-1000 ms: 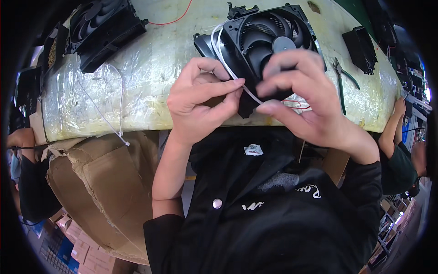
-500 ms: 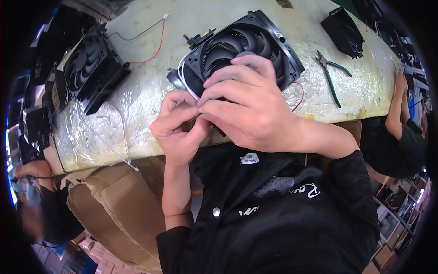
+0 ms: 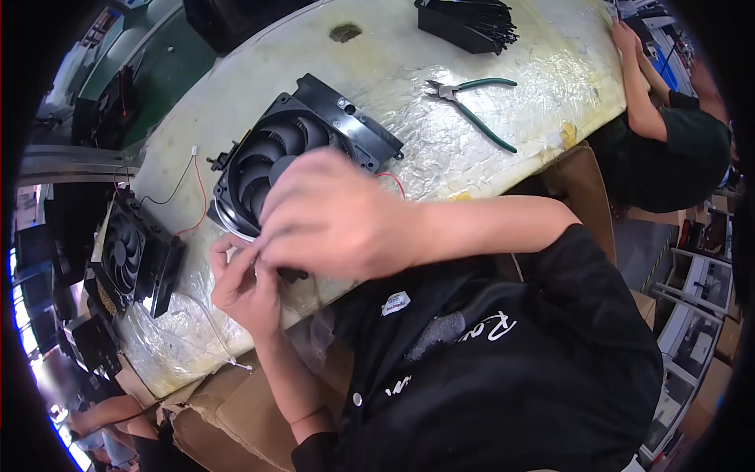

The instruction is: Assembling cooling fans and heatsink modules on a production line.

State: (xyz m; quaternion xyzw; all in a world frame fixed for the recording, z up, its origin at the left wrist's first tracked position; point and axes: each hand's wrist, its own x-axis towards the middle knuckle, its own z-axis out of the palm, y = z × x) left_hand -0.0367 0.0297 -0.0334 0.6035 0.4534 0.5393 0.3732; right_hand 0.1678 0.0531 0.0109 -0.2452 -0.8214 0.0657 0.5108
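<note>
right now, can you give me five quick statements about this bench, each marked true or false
1. The pliers have green handles. True.
2. The pliers are in the right hand. False: they lie on the table.
3. The right hand hides part of the fan unit from view. True.
4. The cable running to the left hand is black. False: it is a white cable.
5. A second fan unit stands right of the pliers. False: the second fan unit is left of both hands.

This is an assembly workshop. Fan units (image 3: 289, 138) and pliers (image 3: 447, 92) share the film-covered worktop (image 3: 543, 98). A co-worker (image 3: 664, 153) is at its right edge.
</note>
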